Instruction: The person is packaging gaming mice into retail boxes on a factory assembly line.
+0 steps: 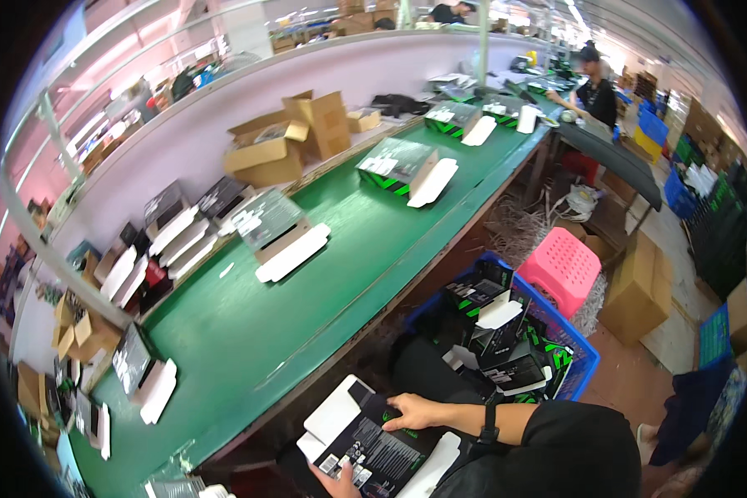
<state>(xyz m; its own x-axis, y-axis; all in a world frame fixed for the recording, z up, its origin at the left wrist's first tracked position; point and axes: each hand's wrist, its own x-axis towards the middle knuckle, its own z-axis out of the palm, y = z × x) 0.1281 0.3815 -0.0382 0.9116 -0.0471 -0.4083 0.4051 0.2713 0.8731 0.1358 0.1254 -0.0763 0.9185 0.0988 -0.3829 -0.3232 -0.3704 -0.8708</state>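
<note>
A flat black carton (pixel 378 452) with white flaps and a printed label lies across my lap below the belt's edge. My left hand (pixel 340 481) grips its near bottom edge, thumb on the printed face. My right hand (pixel 415 411), with a dark watch on the wrist, rests on its upper edge and holds it there with the fingers. To my right, within arm's reach, a blue crate (pixel 587 355) holds several black-and-green cartons.
A long green conveyor belt (pixel 249 324) runs away to the upper right, carrying open black cartons (pixel 270 220) (pixel 394 162) (pixel 133 361). Brown cardboard boxes (pixel 266 153) sit on the ledge behind. A pink stool (pixel 560 266), brown cartons (pixel 639 286) and a co-worker (pixel 593 91) are to the right.
</note>
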